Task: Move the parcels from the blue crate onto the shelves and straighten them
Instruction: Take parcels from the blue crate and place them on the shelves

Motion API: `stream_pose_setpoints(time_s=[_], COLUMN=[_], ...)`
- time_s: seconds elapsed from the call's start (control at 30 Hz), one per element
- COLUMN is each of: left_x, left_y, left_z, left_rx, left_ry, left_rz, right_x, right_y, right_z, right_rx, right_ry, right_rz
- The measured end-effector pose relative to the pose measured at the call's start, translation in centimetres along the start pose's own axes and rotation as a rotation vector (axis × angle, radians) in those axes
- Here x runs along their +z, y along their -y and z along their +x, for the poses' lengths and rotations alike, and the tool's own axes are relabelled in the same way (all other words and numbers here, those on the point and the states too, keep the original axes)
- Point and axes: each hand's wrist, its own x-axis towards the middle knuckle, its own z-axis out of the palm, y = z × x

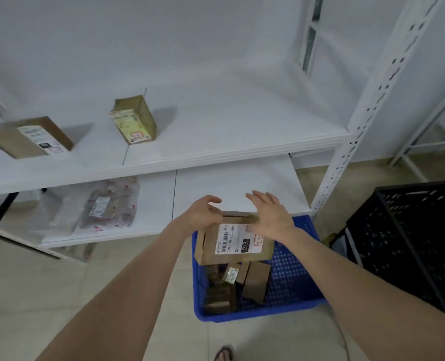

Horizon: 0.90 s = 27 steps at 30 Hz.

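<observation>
A flat cardboard parcel (232, 241) with a white shipping label is held tilted over the far end of the blue crate (255, 315). My left hand (203, 212) grips its upper left corner. My right hand (271, 214) presses on its upper right edge with the fingers spread. Several smaller cardboard parcels (242, 282) lie in the crate below it. The lower white shelf (232, 188) is just beyond my hands. On the upper shelf (216, 131) stand an upright box (135, 121) and a flat box (28, 136).
A parcel in a clear plastic bag (109, 207) lies on the lower shelf at the left. The perforated white shelf post (359, 121) rises at the right. A black crate (411, 243) stands on the floor to the right of the blue one. A sandalled foot (224, 354) shows at the bottom.
</observation>
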Motion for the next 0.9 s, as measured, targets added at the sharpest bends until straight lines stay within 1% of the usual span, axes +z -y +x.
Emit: stream_pose_setpoints(time_s=[0.07,0.1,0.17,0.23,0.27,0.3,0.37,0.43,0.47,0.5,0.53,0.6,0.7,0.8,0.9], left_x=[-0.6,-0.9,-1.9,-2.8,-3.2,-3.6,-4.7,-6.1,-6.8,-7.4,-7.8,-8.3,-8.7,-9.6,-10.4], left_y=[-1.8,-2.5,-3.5,-3.9,-3.9,-3.9,-3.6,-3.0,-2.5,-2.0,-1.5,-0.7,0.0,-0.1,-0.5], left_z=[-0.9,-1.3,-1.9,-2.2,-2.2,-2.2,-2.2,-2.5,-2.8,-3.1,-3.4,-4.3,-5.6,-6.8,-7.8], left_rx=[0.031,0.053,0.092,0.119,0.141,0.167,0.213,0.192,0.147,0.09,0.039,-0.023,-0.043,-0.014,0.021], left_ry=[0.06,0.083,0.116,0.118,0.086,0.013,-0.236,-0.446,-0.497,-0.501,-0.461,-0.319,-0.165,-0.097,-0.1], left_rz=[0.079,0.113,0.169,0.185,0.182,0.184,0.184,0.114,0.065,0.013,-0.047,-0.173,-0.272,-0.311,-0.308], right_x=[-0.7,-1.1,-1.8,-2.3,-2.5,-2.7,-3.1,-3.8,-4.3,-4.8,-5.3,-6.2,-7.3,-8.0,-8.3], right_y=[1.5,2.0,2.5,3.1,3.4,3.9,4.9,6.4,7.2,8.0,8.8,10.4,12.1,13.4,14.5], right_z=[-0.2,-0.3,-0.4,-0.6,-0.6,-0.6,-0.5,-0.4,-0.3,-0.3,-0.3,-0.3,-0.4,-0.5,-0.5], right_rx=[-0.034,-0.021,0.028,0.023,0.024,0.04,0.096,0.169,0.202,0.227,0.246,0.274,0.279,0.286,0.302], right_ry=[0.115,0.166,0.238,0.234,0.208,0.172,0.086,0.013,-0.018,-0.047,-0.077,-0.13,-0.169,-0.186,-0.201], right_rz=[-0.034,-0.007,0.147,0.25,0.278,0.318,0.45,0.648,0.75,0.846,0.936,1.071,1.154,1.191,1.219])
